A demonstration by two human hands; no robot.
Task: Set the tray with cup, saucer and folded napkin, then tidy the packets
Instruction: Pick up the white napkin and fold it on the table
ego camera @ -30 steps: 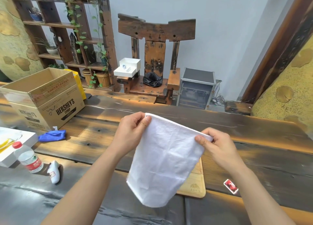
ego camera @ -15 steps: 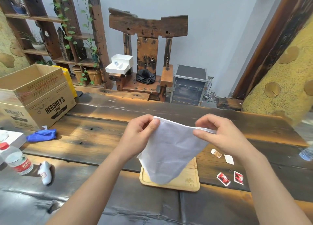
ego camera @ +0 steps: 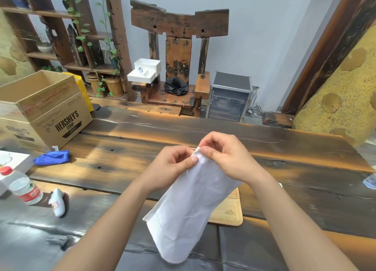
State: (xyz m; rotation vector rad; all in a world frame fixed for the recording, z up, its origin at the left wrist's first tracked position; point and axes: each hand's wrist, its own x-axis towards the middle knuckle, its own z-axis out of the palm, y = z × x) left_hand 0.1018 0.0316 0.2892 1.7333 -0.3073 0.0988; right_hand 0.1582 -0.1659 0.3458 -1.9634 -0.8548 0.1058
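Hands together above the wooden table: left hand and right hand both pinch the top corners of the white napkin, thumbs almost touching. Napkin doubled over, hanging down from the pinch toward the camera, lower edge rounded and loose, clear of the table. Wooden tray lies flat on the table directly under and behind the napkin, mostly hidden by it; only the tray's right side and near corner show, nothing visible on that part. Left of the tray, well apart: small white squeeze bottle lying on its side, then a water bottle with red cap and red label, upright. Farther left and back from the tray: blue cloth bunched on the table, just in front of an open cardboard box printed HERSHEY'S SYRUP; box interior not visible from this angle. White box at the far left edge, contents unclear. Behind the table, beyond the tray: wooden chair with a black bundle on the seat and an open white box on its arm, holding a small white item.
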